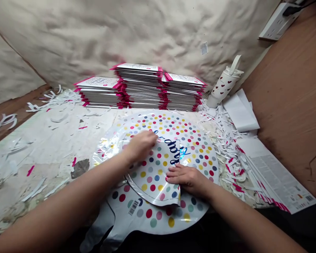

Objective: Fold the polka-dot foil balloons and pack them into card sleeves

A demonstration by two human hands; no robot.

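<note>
A round, flat foil balloon [197,207] with coloured polka dots and blue lettering lies at the front of the worktable. On top of it rests a folded polka-dot foil balloon [158,189], its straight right edge running beside my right hand. My left hand [140,146] is curled on the upper part of the folded foil, slightly blurred; what its fingers hold, if anything, is hidden. My right hand [188,179] lies flat across the fold's right edge, fingers outstretched and pressing down. A silvery tail [116,228] of foil hangs toward the table's front edge.
Three stacks of pink-edged packets [143,86] stand at the back. A white tumbler [223,86] with hearts is right of them. Paper shreds [226,151] cover both sides. Printed cards [276,175] fan out at the right, below a wall socket [279,21].
</note>
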